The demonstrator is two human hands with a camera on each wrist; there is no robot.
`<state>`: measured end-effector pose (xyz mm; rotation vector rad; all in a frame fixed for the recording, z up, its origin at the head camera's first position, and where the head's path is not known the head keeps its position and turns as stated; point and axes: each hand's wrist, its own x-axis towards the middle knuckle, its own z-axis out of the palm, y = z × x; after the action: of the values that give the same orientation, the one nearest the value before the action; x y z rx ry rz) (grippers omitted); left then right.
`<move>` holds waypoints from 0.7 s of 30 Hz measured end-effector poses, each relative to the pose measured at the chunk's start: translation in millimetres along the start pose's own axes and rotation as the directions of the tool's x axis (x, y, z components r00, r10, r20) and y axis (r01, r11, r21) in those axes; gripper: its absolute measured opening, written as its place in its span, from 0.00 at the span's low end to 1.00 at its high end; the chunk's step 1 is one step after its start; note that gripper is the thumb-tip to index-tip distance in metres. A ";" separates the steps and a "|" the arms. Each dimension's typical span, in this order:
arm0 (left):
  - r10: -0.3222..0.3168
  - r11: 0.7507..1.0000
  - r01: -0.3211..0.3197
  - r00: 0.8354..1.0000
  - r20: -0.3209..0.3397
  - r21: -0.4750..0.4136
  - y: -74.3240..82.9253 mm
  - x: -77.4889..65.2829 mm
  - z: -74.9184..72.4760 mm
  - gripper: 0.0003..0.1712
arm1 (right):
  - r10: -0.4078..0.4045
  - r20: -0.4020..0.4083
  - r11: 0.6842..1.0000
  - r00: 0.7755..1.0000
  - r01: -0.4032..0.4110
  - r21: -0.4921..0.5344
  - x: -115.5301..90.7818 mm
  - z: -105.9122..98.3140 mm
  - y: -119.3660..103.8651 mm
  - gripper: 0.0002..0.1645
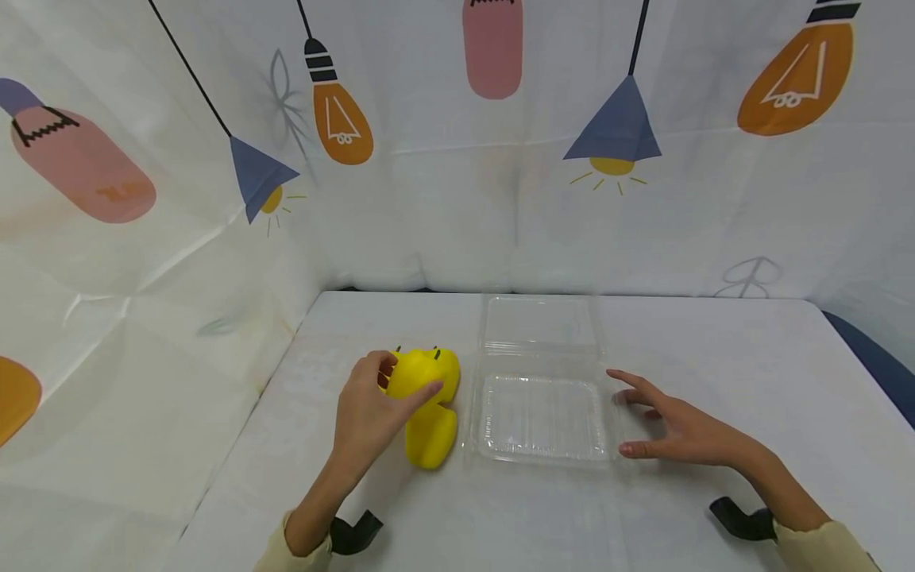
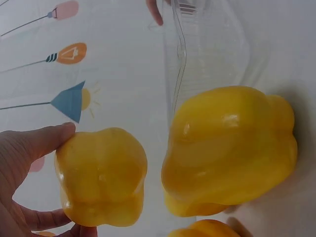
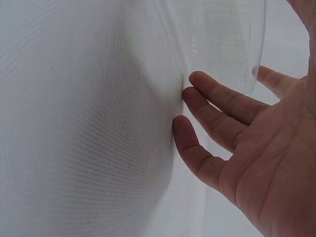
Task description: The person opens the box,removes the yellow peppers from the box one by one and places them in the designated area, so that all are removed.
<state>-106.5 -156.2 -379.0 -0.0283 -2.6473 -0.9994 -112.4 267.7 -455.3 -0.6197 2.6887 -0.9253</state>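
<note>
My left hand grips a yellow bell pepper between thumb and fingers, raised above the other peppers. Below it on the white table, a second yellow bell pepper lies at the near side, and another yellow pepper shows just behind the held one. Right of the peppers sits a clear plastic clamshell container, its lid folded back flat toward the wall. Beside the container's right edge is my right hand, fingers spread and relaxed, with fingertips right at the rim in the right wrist view.
A white table carries everything. Behind it and on the left hangs a white curtain printed with lamps and bulbs. Something dark blue shows beyond the table's right edge.
</note>
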 end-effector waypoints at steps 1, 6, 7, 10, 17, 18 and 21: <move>-0.003 1.000 0.003 1.000 -0.002 0.002 -1.6 -0.3 -1.2 0.41 | -0.002 -0.001 1.000 1.000 0.002 0.001 0.0 -0.1 0.2 0.60; -0.017 1.000 0.017 1.000 -0.010 0.006 -9.3 -1.0 -7.1 0.41 | 0.004 0.002 1.000 1.000 -0.004 0.005 0.2 0.0 0.0 0.60; -0.021 1.000 0.021 1.000 -0.009 0.007 -10.5 -1.2 -8.3 0.41 | 0.005 0.002 1.000 1.000 -0.005 0.007 0.0 -0.1 -0.1 0.60; -0.040 0.999 0.039 0.999 0.001 0.023 -13.8 -1.8 -12.4 0.42 | 0.004 0.001 1.000 1.000 -0.004 0.008 -0.4 -0.4 -0.4 0.60; -0.063 0.994 0.061 0.998 0.020 0.096 -24.3 -4.1 -22.9 0.43 | -0.004 0.001 1.000 1.000 0.004 0.001 -0.4 -1.3 -0.4 0.60; -0.065 0.993 0.063 0.998 0.022 0.105 -26.0 -4.4 -24.3 0.42 | -0.005 0.001 1.000 1.000 0.005 0.003 -0.5 -1.5 -0.3 0.60; -0.078 0.989 0.073 0.996 0.037 0.129 -31.3 -5.4 -28.4 0.42 | -0.004 0.000 1.000 1.000 0.004 0.004 -0.5 -1.7 -1.2 0.60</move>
<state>-97.4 -197.8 -380.6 0.0809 -2.7636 -0.8588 -112.1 268.0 -453.2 -0.6246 2.6857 -0.9307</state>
